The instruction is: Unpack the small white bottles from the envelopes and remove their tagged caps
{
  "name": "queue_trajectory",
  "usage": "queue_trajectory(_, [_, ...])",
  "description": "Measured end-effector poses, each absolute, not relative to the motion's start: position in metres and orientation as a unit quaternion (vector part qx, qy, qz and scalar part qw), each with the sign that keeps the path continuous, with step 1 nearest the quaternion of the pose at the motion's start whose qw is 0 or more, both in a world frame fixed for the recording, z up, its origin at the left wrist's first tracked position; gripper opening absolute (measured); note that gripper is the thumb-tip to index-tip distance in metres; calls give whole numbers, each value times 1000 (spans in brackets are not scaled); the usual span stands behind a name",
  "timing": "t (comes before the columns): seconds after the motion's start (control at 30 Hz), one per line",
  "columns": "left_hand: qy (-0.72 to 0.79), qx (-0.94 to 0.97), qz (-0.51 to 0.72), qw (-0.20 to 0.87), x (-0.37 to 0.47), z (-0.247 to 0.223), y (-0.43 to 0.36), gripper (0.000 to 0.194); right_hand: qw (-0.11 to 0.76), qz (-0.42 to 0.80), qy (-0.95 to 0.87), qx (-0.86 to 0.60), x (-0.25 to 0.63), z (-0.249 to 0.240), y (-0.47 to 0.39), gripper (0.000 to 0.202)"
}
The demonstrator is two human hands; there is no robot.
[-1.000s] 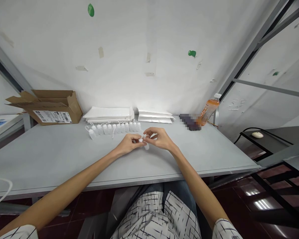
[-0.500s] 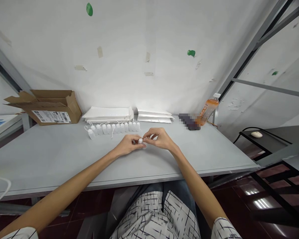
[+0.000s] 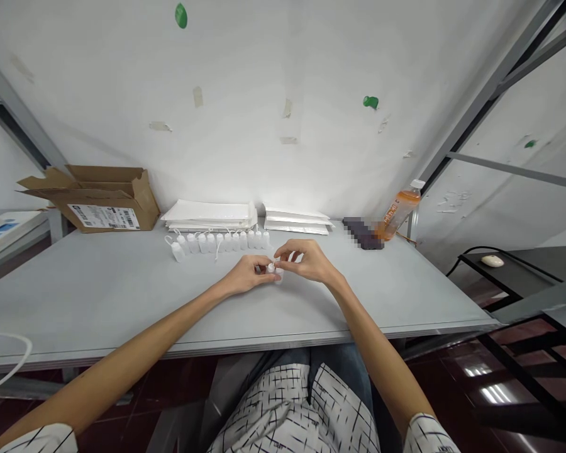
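My left hand (image 3: 249,274) holds a small white bottle (image 3: 270,268) between thumb and fingers, above the middle of the grey table (image 3: 170,314). My right hand (image 3: 304,260) meets it from the right, its thumb and forefinger pinched at the bottle's top; what they pinch is too small to make out. Another small translucent white piece (image 3: 279,275) shows just right of the held bottle, under the right fingers. Behind my left hand stands a row of several small white bottles (image 3: 226,243) with thin loops, the leftmost one (image 3: 178,252) slightly tilted.
An open cardboard box (image 3: 108,201) is at the back left. Two stacks of flat white packets (image 3: 210,214) (image 3: 297,220) lie along the wall. At the back right are a blurred dark object (image 3: 361,233) and an orange drink bottle (image 3: 400,211). A white cable (image 3: 21,358) hangs at the left.
The whole view has shifted slightly, so things appear a little further right. Both hands remain together at the small bottle, and the translucent piece beside it shows more clearly.
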State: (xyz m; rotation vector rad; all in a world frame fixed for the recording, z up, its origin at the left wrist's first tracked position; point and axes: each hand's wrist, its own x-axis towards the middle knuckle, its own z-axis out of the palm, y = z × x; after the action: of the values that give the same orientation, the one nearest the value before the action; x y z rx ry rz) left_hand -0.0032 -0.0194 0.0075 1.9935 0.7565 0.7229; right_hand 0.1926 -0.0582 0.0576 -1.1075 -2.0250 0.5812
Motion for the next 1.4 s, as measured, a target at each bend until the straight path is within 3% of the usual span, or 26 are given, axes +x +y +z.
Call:
queue_trajectory(0.3, [326, 792, 276, 437, -4, 7, -20, 32, 289, 185, -841, -419, 186, 66, -54, 16])
queue_trajectory(0.5, [312, 797, 270, 442, -7, 9, -19, 33, 275, 223, -850, -389, 189, 74, -52, 16])
queue_trajectory(0.73, [306, 817, 262, 413, -9, 11, -19, 33, 236, 158, -866, -412, 186, 79, -55, 16])
queue_trajectory(0.93, [301, 872, 285, 261, -23, 32, -18, 37, 256, 145, -872, -391, 180, 84, -53, 15])
queue_trajectory(1.2, [406, 684, 605, -1, -110, 80, 18, 34, 248, 151, -882, -370, 138, 102, -34, 13])
queue_trajectory(1.4, [526, 602, 596, -76, -186, 63, 46, 42, 216, 110, -898, -367, 78, 113, -14, 14])
